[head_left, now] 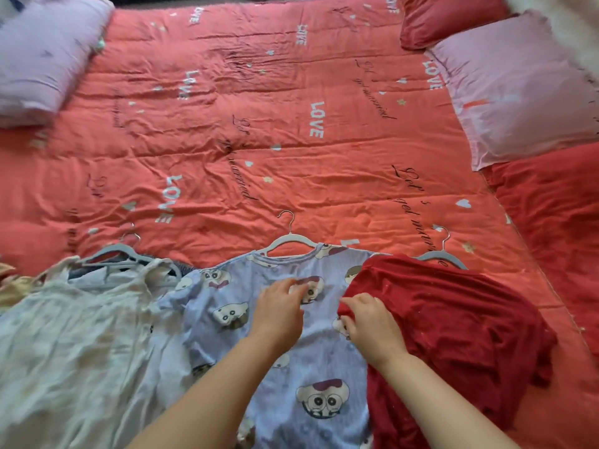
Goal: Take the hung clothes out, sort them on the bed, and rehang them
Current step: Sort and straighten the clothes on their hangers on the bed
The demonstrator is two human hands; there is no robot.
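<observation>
Three garments on pale hangers lie side by side along the near edge of the bed. A white garment (81,335) is at the left, over darker clothes and several hangers (126,256). In the middle lies a light blue cartoon-print shirt (285,377) on its hanger (290,239). A dark red garment (453,325) is at the right, its hanger (442,252) partly covered. My left hand (278,312) rests on the blue shirt with fingers spread. My right hand (369,322) pinches the left edge of the red garment.
A coral quilt (259,124) printed with "LOVE" covers the bed. A lilac pillow (42,56) lies at the far left. A lilac pillow (518,89) and red pillows (447,17) line the right side.
</observation>
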